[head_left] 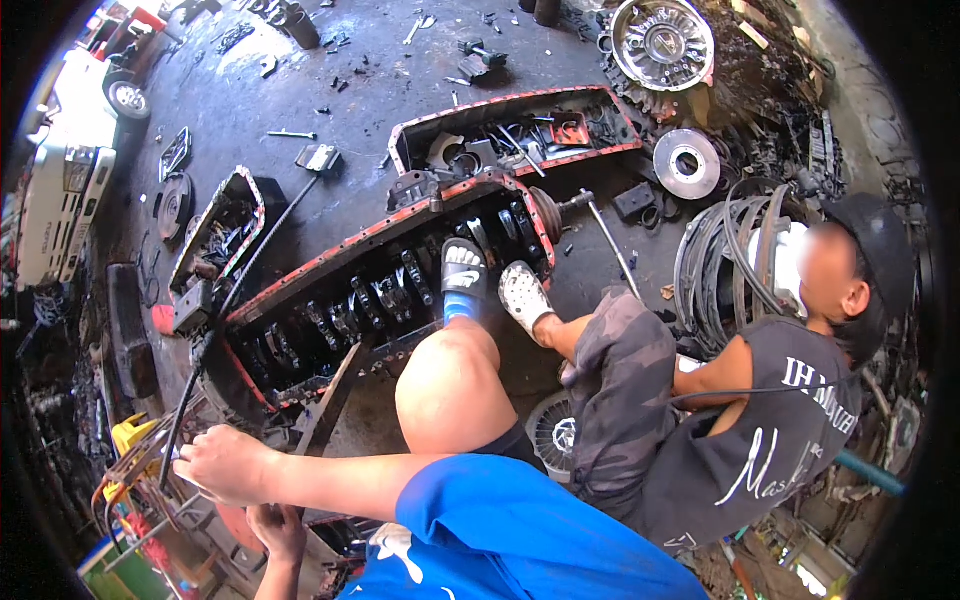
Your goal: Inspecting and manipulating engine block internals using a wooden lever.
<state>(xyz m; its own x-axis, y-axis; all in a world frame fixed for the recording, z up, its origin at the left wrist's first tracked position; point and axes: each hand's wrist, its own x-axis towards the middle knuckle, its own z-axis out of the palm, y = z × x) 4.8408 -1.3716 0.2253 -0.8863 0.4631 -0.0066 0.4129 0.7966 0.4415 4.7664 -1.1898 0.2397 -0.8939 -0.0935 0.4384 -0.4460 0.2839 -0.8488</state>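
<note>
My right arm, in a blue sleeve, reaches across to the left. My right hand (232,465) is closed at the lower end of a long dark rod (268,232), near a pale thing; whether it grips either one is unclear. Just below, my left hand (279,532) has curled fingers, and what they hold is hidden. The rod slants up to a blocky metal end over the floor. In front of me lies a large engine block (285,290) with a red-edged rim and a row of dark bearing caps. My foot in a black slide sandal (464,268) rests on it.
A co-worker (760,430) sits at my right, with a white clog (524,298) on the block. Beyond lie a red-rimmed oil pan (410,135) holding tools and parts, a metal disc (687,164), coiled hose (712,262) and a round housing (662,42). A white truck (65,175) stands far left.
</note>
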